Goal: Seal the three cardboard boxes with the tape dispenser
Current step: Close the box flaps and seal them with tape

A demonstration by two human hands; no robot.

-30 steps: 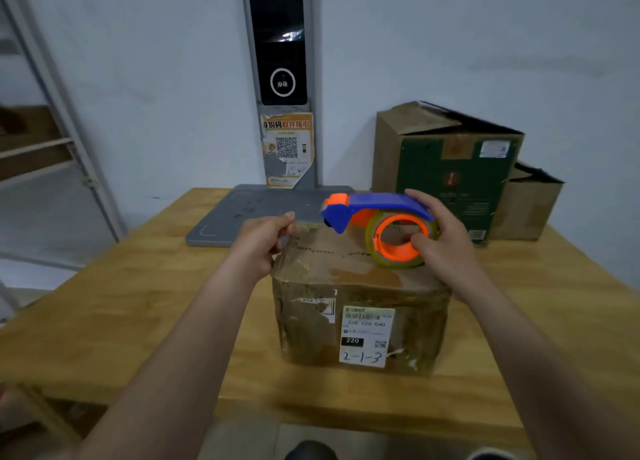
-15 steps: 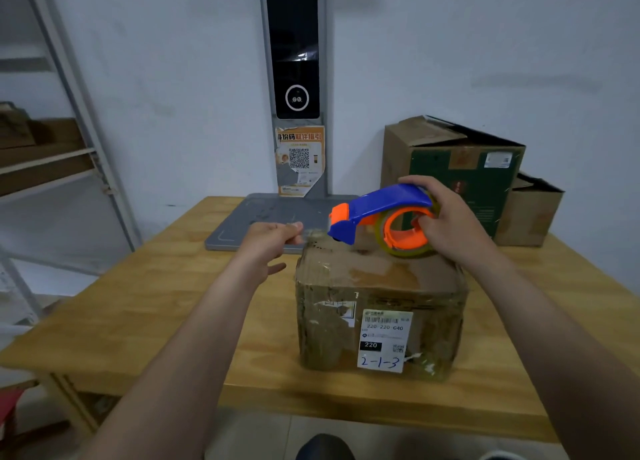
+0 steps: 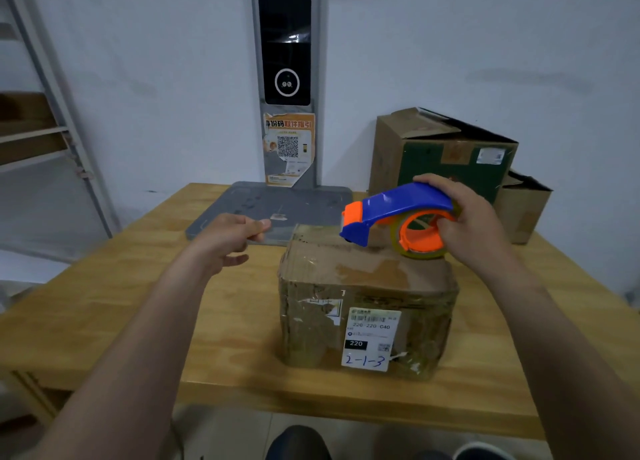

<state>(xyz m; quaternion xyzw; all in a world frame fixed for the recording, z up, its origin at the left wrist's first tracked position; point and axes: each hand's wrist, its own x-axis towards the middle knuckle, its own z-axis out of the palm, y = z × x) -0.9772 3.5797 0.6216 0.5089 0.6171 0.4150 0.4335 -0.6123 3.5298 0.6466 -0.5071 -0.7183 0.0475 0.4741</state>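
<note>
You have three boxes and one dispenser [image 3: 398,214] on the table [image 3: 104,304]. The front box [image 3: 367,307] sits before you with its flaps down. At the back right, the green box [image 3: 446,158] and the small box [image 3: 523,210] beside it have raised flaps, and their insides are hidden. Your right hand [image 3: 474,224] grips the dispenser, tilted nose-down just above the front box's top. Your left hand [image 3: 225,238], out to the left of that box, pinches a faint clear tape [image 3: 294,229] end between thumb and forefinger.
</note>
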